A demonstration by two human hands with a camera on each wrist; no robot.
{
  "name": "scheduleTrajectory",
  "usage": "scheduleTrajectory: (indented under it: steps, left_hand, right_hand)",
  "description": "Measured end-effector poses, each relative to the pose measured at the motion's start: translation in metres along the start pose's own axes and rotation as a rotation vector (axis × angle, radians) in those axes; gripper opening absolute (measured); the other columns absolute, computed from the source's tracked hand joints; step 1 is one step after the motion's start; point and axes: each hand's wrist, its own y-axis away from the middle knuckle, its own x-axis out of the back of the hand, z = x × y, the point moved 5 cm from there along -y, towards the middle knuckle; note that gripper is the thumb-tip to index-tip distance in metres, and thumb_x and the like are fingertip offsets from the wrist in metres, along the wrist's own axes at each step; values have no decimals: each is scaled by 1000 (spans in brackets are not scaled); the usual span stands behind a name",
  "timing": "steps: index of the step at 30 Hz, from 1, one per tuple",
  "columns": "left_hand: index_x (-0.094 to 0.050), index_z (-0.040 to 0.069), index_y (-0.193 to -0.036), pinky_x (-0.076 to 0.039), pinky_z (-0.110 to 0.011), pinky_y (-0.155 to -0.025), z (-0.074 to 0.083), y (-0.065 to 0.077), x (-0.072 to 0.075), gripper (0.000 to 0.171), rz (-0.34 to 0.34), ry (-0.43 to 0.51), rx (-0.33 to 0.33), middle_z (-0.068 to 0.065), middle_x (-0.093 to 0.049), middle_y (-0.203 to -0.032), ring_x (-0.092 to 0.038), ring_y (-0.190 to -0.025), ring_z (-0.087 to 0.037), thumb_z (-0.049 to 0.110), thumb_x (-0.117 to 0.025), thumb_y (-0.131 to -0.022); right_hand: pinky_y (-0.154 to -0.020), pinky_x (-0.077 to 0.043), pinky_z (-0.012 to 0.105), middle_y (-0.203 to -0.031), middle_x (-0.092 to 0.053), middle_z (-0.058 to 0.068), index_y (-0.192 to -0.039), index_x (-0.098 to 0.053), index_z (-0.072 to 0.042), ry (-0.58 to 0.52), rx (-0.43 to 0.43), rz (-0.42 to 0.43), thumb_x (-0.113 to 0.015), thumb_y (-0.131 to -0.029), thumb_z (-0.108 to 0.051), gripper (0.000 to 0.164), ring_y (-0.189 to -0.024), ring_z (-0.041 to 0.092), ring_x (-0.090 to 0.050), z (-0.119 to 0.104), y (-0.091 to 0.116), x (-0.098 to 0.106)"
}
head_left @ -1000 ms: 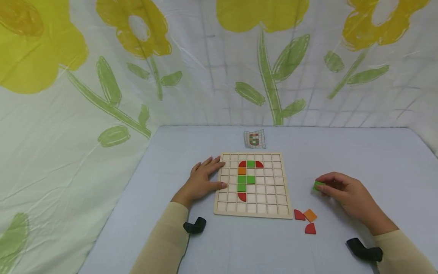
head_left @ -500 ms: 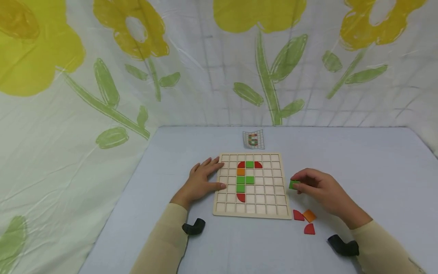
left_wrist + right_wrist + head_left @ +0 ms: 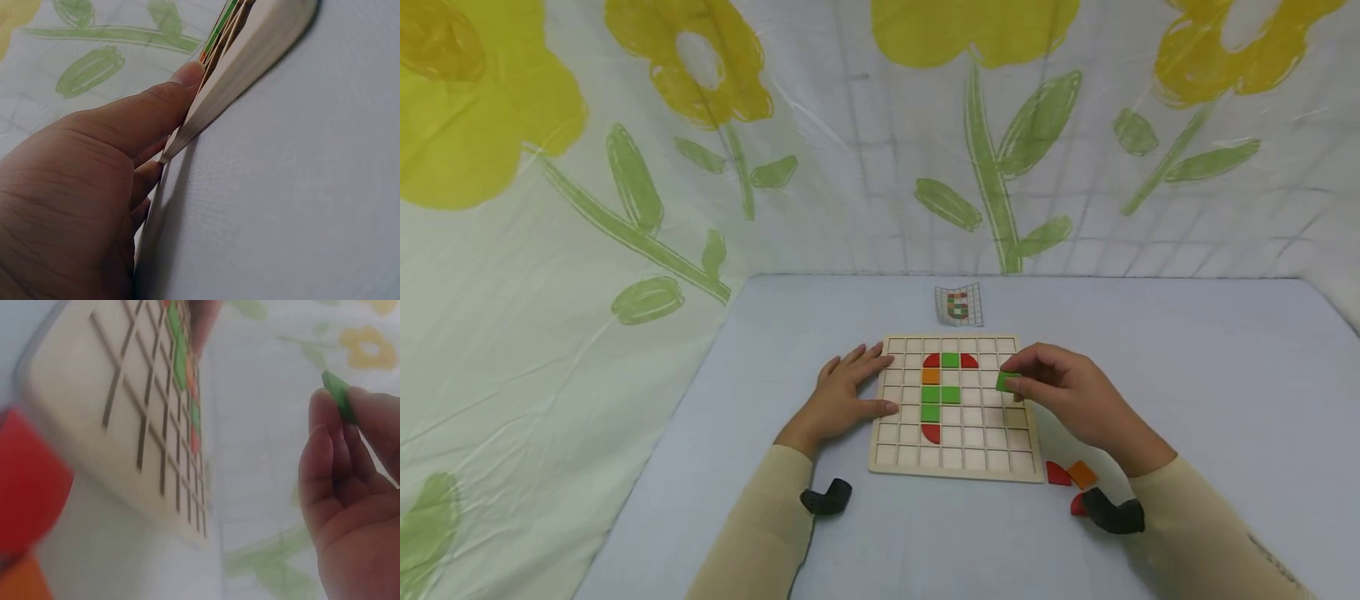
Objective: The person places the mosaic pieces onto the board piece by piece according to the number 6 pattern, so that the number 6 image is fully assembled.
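Observation:
A pale wooden grid board [image 3: 973, 436] lies on the table in the head view. Green squares, an orange square [image 3: 931, 377] and red quarter-round tiles [image 3: 931, 433] sit in its cells. My left hand [image 3: 842, 392] rests at the board's left edge with fingers spread; the left wrist view shows the thumb [image 3: 169, 103] on the rim. Over the board's right columns, my right hand [image 3: 1071, 396] pinches a green square tile [image 3: 1005, 382] between thumb and fingers. In the right wrist view that green tile [image 3: 338, 397] is held up clear of the board.
Behind the board lies a small printed card [image 3: 958, 305] with a coloured grid pattern. Loose by the front right corner are an orange square [image 3: 1082, 475] and two red quarter-rounds [image 3: 1057, 473], one partly covered by the black wrist device [image 3: 1116, 511]. A flowered curtain [image 3: 835, 167] hangs behind.
My right hand has moved left with the green tile, from the bare table right of the board to above its right columns. The left hand has stayed at the board's edge.

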Motion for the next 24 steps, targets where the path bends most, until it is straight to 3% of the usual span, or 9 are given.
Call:
scheduleTrajectory:
  steps: [9,17,24]
  left_hand:
    - [-50,23,-166,3,-46,-129,0,-1,-1,86,-9,0,-1,10,-27,-176,-11,-164,-16,50,-86,-92]
    - [-51,23,-166,3,-49,-129,0,-1,0,86,-7,-4,-11,9,-27,-176,-12,-165,-17,50,-87,-92]
    - [-51,22,-166,3,-50,-129,-1,-1,1,86,-8,-11,-15,8,-28,-176,-12,-165,-18,50,-85,-93]
  right_hand:
    - [-85,-63,42,-112,-73,7,-118,-74,-4,-52,24,-46,-74,-105,-7,13,-100,46,-70,-10,-13,-25]
    - [-88,-63,45,-113,-74,8,-118,-75,-4,-79,21,-16,-74,-106,-9,13,-102,49,-69,-12,-20,-32]
    - [-87,-60,34,-112,-74,8,-119,-75,-2,-51,-66,-77,-75,-105,-10,16,-100,30,-68,2,-19,-52]
